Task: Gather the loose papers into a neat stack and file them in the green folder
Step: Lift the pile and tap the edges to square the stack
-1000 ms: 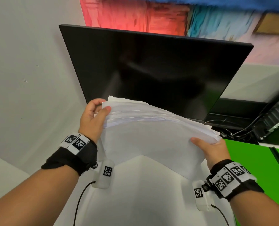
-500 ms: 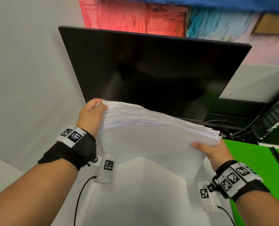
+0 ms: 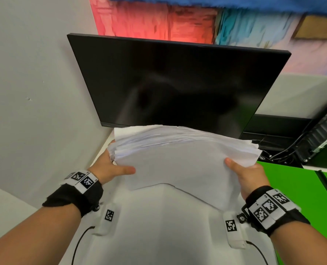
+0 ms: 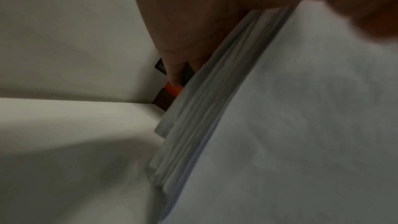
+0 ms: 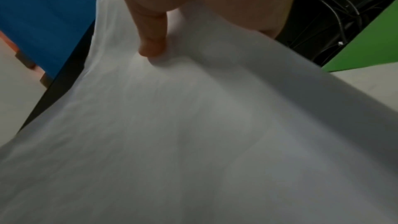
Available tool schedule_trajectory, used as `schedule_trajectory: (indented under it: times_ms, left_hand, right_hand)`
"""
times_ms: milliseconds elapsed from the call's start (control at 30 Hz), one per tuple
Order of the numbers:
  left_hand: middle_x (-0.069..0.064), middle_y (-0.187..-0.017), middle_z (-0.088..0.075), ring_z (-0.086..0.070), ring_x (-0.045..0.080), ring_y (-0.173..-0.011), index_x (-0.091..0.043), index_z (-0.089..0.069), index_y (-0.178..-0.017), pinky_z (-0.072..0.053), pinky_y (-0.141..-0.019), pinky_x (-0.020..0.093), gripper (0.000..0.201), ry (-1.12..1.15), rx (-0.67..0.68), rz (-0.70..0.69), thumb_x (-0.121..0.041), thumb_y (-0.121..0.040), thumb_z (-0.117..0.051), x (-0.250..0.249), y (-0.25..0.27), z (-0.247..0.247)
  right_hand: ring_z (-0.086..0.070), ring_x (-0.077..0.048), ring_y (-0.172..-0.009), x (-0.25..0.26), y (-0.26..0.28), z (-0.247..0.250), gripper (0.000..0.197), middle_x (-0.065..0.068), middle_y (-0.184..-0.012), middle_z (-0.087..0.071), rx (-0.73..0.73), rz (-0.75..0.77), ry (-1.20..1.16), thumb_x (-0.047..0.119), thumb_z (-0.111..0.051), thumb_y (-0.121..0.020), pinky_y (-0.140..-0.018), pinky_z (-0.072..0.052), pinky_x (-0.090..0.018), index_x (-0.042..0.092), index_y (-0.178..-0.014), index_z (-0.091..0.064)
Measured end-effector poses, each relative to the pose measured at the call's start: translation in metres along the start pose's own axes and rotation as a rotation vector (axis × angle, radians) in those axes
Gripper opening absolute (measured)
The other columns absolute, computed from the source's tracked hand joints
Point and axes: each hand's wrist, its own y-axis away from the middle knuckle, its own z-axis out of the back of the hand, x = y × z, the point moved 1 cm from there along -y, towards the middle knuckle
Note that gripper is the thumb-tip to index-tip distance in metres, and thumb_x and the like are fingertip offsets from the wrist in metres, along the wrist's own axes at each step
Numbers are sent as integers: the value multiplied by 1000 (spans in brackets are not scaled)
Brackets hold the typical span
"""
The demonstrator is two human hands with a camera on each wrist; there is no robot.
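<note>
A thick stack of white papers [image 3: 180,155] is held above the white desk [image 3: 159,226], its far edges fanned and uneven. My left hand [image 3: 111,167] grips the stack's left side, thumb lying across the top sheet, fingers under it. My right hand [image 3: 244,173] grips the right side, thumb on top. In the left wrist view the stack's layered edge [image 4: 206,117] runs along my palm. The right wrist view shows my thumb pressing the top sheet [image 5: 193,125]. The green folder [image 3: 302,197] lies flat on the desk to the right, partly cut off by the frame.
A large dark monitor [image 3: 178,83] stands just behind the papers. A white wall [image 3: 34,92] closes off the left. Black cables [image 3: 285,150] and a dark device [image 3: 323,138] sit at the back right, beyond the folder.
The stack has come down and nearer to me. My left hand moved from the stack's far left corner to its near left side, thumb now on top. The right hand keeps its hold.
</note>
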Motion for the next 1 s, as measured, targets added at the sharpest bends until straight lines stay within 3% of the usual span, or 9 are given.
schedule_trajectory:
  times_ms: [167, 300, 433, 533, 633, 733, 867, 933, 1000]
  left_hand:
    - [-38, -73, -67, -62, -19, -78, -26, -67, -89, -45, -71, 0, 42, -92, -155, -108, 6, -64, -78, -8, 16, -3]
    - [-20, -81, -74, -68, -6, -80, -28, -71, -86, -52, -72, 10, 53, 89, -127, 22, -28, -36, -90, 7, 30, -4]
    - [-21, -80, -71, -66, 2, -87, -38, -68, -83, -47, -81, 24, 34, -133, -219, 51, -15, -64, -83, 6, 38, -28]
    - [-12, -82, -63, -62, 20, -86, -33, -58, -82, -42, -79, 28, 20, -102, -405, 81, -19, -78, -73, -13, 43, -43]
    - [-20, -84, -60, -60, 3, -79, -38, -57, -84, -45, -74, 20, 21, 8, -439, -5, -21, -82, -68, -34, 54, -53]
    - [-21, -98, -62, -61, -15, -84, -30, -58, -107, -44, -68, 0, 37, 46, -364, -122, -11, -77, -72, -39, 61, -58]
    - [-11, -103, -58, -58, -9, -87, -37, -48, -107, -46, -75, 5, 49, 71, -386, -121, -8, -76, -72, -42, 58, -57]
    - [-6, -107, -58, -58, -2, -91, -45, -47, -103, -51, -82, 18, 44, 110, -400, -158, -16, -79, -69, -48, 53, -55]
    - [-11, -109, -59, -60, 4, -99, -53, -46, -104, -52, -85, 24, 42, 207, -379, -181, -32, -73, -65, -54, 48, -52]
  right_hand:
    - [-72, -8, -67, 16, 15, 14, 73, 7, -74, -76, 138, 117, -38, 54, -88, -14, -57, -56, -18, 18, -76, -76]
    - [-73, -12, -69, 7, 24, 25, 34, 1, -77, -77, 247, 34, -51, 20, -90, -43, -59, -57, -21, 17, -75, -78]
    - [-72, -13, -65, -7, 33, 19, 84, 1, -75, -77, 141, 42, 15, 46, -91, -11, -55, -56, -22, 12, -85, -71]
    - [-69, -1, -59, 2, 40, 9, 28, 14, -64, -73, 40, 132, 28, 17, -87, -55, -61, -57, -20, 19, -77, -69]
    - [-65, 10, -64, 11, 51, 2, 28, 26, -65, -70, -20, 288, 91, -6, -69, -74, -65, -51, -6, 21, -81, -68]
    - [-68, 4, -79, 12, 66, -5, 27, 23, -77, -73, -26, 350, 90, 2, -71, -74, -74, -51, -8, 15, -97, -68]
    - [-67, -7, -73, 0, 64, 1, 50, 11, -81, -70, 26, 262, 11, 52, -85, -46, -65, -56, -20, 32, -88, -65]
    - [-64, -3, -71, 6, 60, -2, 20, 15, -81, -67, 2, 308, 11, 34, -76, -69, -64, -53, -17, 37, -85, -64]
    - [-59, 7, -71, 16, 54, -4, 23, 23, -78, -65, -53, 398, 79, 15, -65, -80, -66, -48, -10, 36, -88, -60]
